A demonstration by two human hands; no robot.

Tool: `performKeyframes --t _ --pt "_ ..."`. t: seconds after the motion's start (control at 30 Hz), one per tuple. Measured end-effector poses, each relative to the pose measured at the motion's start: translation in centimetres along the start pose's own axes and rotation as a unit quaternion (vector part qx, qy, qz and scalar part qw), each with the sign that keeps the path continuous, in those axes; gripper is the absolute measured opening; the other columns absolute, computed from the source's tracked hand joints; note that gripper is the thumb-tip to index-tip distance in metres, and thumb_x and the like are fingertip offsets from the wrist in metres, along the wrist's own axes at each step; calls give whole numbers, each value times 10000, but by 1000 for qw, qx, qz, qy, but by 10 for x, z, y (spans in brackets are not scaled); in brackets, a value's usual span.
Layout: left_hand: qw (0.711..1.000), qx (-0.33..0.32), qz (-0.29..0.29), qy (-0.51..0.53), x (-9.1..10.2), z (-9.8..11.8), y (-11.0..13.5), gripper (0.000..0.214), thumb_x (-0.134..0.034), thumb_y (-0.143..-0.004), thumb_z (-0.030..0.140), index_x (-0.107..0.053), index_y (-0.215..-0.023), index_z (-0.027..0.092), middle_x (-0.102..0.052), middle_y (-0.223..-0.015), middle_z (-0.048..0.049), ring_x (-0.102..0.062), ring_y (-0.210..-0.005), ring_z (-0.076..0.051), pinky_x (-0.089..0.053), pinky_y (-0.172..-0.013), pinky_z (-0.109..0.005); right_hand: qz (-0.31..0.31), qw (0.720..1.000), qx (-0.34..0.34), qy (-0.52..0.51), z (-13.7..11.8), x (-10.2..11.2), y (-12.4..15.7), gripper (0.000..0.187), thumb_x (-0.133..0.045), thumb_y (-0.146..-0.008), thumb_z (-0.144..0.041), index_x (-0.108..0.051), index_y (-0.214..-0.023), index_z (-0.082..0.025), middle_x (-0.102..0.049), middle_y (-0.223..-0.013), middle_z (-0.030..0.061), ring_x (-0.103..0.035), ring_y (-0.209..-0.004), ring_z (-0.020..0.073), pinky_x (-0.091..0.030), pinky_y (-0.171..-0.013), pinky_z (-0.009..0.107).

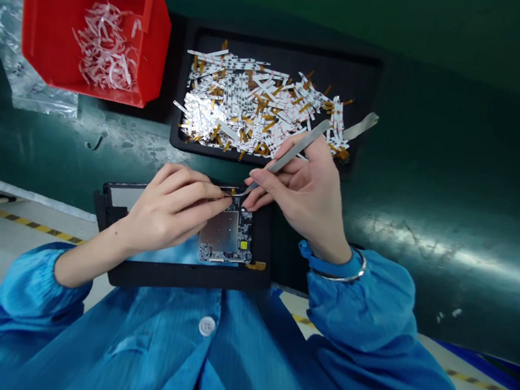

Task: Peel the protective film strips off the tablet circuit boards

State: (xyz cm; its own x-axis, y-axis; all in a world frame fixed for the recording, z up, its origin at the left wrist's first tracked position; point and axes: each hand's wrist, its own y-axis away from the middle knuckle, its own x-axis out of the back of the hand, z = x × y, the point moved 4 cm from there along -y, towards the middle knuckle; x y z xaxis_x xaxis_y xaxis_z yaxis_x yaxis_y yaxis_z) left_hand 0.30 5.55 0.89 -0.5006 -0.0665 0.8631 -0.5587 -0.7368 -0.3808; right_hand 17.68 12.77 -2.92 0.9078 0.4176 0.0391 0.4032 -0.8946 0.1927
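A black device frame [185, 277] lies at the near table edge, with an exposed circuit board [227, 238] and its metal shield in the middle. My left hand [169, 206] rests on the frame, fingers pinched together at the board's top edge on something too small to make out. My right hand [307, 191] grips metal tweezers [293, 152], whose tips meet my left fingertips above the board. Both arms wear blue sleeves, and a thin bracelet circles my right wrist.
A black tray [372, 70] behind the hands holds a heap of several small flex strips with orange ends. A red bin [64, 16] with white peeled strips stands at the back left. Crumpled clear plastic [8, 16] lies by it. The table is dark green.
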Motion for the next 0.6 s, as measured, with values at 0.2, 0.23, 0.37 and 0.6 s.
performKeyframes --t 0.2,0.23,0.37,0.6 --pt "1000 -7 -18 -18 -1 1 -1 218 -492 -992 150 -607 -1178 153 -728 -1057 -74 -642 -959 -228 -483 -784 -379 3 999 48 23 0 0 1 345 -729 -838 -496 -508 -1012 -296 -655 -765 -52 -696 -609 147 -546 -467 258" --pt "999 -14 -22 -26 -1 2 -1 219 -487 -998 155 -604 -1184 156 -731 -1065 -68 -649 -973 -223 -485 -795 -378 0 999 50 21 1 0 1 340 -727 -840 -495 -510 -1010 -297 -653 -753 -55 -698 -610 152 -542 -471 263" --pt "993 -68 -22 -97 -2 8 -2 222 -460 -1012 141 -620 -1159 190 -744 -1083 -21 -673 -1009 -186 -492 -820 -363 3 998 59 21 2 -1 1 334 -718 -846 -500 -492 -978 -292 -640 -707 -69 -672 -547 135 -515 -459 254" --pt "981 -96 -46 -160 -2 15 -2 152 -561 -968 98 -637 -1094 132 -740 -1098 -40 -682 -1020 -232 -482 -703 -340 68 995 77 14 -14 5 6 288 -659 -888 -521 -486 -919 -292 -632 -701 -62 -656 -568 145 -526 -502 300"
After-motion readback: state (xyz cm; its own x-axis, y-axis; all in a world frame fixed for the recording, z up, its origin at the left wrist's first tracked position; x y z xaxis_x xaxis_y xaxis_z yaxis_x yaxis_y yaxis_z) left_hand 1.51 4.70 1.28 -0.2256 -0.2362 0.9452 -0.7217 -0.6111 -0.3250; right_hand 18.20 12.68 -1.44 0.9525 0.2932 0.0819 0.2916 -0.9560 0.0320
